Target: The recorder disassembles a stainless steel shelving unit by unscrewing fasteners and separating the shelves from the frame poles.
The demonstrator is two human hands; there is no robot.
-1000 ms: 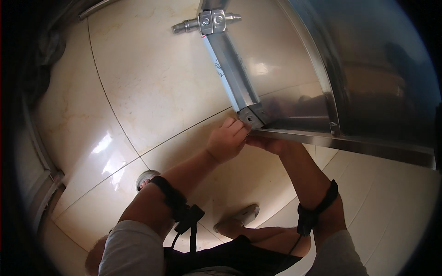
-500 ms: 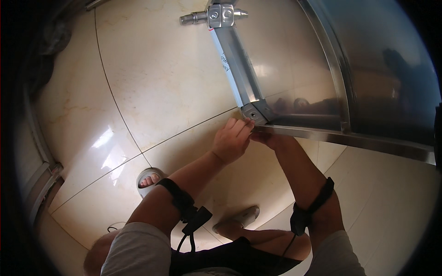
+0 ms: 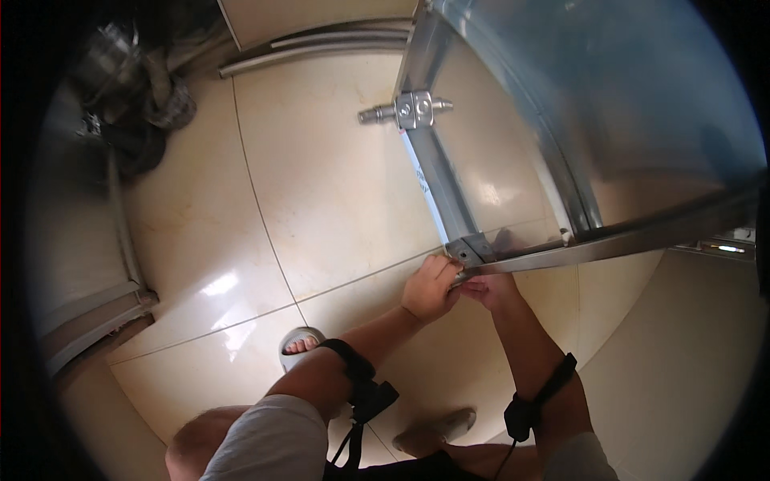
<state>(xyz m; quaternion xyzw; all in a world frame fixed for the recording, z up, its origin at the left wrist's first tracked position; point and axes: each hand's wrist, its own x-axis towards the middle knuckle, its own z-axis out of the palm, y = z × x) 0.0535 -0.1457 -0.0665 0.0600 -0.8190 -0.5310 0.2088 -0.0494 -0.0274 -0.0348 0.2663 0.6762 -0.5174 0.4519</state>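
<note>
A shiny stainless-steel frame with broad panels stands at the right, its near corner pointing toward me. My left hand has its fingers bent over that corner's lower edge, closed on it. Just to the right, my right hand reaches up under the rim with curled fingers; the rim and the left hand partly hide its fingertips, and what they grip is out of sight. Along the frame's left bar runs a light-blue strip with dark marks. Farther up sits a square metal joint block with a round stub on each side.
Pale tiles cover the floor. Dark, cluttered objects lie at the far left, with metal rails along the back. Another metal-edged fixture stands left. My sandalled foot is below my left arm.
The view has shifted, so the frame and hands appear lower and slightly right, with more of the back showing. Both hands stay at the same corner.
</note>
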